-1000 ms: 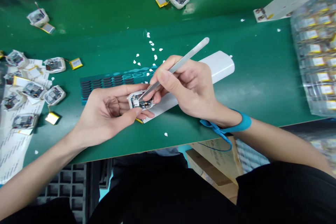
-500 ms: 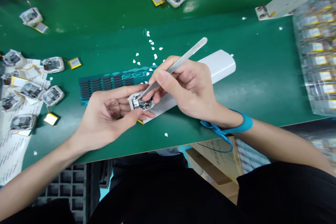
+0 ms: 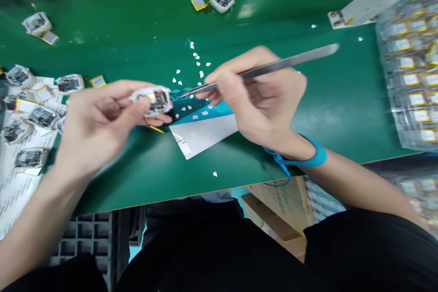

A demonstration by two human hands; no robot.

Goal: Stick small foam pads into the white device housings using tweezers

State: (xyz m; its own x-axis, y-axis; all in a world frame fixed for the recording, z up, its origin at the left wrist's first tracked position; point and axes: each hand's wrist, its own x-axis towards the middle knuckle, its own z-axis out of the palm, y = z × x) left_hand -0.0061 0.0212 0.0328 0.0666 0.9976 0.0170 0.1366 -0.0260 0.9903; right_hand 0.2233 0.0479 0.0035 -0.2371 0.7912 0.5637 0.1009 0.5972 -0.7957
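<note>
Gripping casing [image 3: 160, 100] with left fingers [image 3: 136, 111], tweezers [image 3: 290, 61] with right fingers [image 3: 233, 90], near white dots [image 3: 201, 74] and partly hidden sheet [image 3: 207, 134].

White device housing [image 3: 156, 102]: open-faced, circuit board [image 3: 160, 99] exposed, held tilted in left hand [image 3: 102, 116]. Slim metal tweezers [image 3: 290, 61]: slanted, held in right hand [image 3: 265, 98], tips just beside housing, apart.

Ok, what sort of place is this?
Likely an electronics assembly workplace: opened electronic devices lying about, a clear tray of yellow-edged parts, and tweezers in the right hand.
</note>
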